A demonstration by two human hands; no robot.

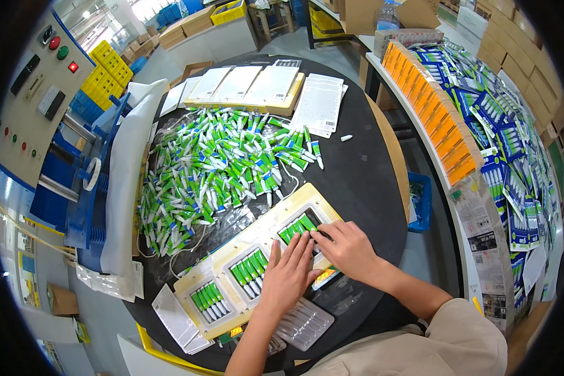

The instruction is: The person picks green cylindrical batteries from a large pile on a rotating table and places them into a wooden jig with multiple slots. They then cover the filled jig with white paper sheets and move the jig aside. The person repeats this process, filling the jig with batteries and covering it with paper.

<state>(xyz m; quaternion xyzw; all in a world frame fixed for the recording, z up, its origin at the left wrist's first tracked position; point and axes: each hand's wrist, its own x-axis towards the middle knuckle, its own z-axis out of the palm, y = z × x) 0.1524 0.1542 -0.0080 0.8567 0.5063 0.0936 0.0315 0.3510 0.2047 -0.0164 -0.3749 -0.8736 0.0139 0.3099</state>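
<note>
A cream tray (271, 233) with three windows lies slantwise before me on the round black table. Rows of small green tubes with white caps fill its left window (210, 301) and its middle window (249, 272). More green tubes (297, 228) lie in the right window, beside a dark gap at that window's right end. My left hand (287, 271) is stretched out flat, its fingertips on the lower part of those tubes. Curled at the same window's lower right, my right hand (351, 249) has its fingertips pressed together; whatever they pinch is hidden.
Beyond the tray spreads a big heap of loose tubes (213, 166). Printed cards (319, 103) and a second cream tray (288, 103) sit at the far side. Clear blister packs (304, 323) lie near me. A machine (44, 94) stands left; packaged tubes (507, 150) pile up right.
</note>
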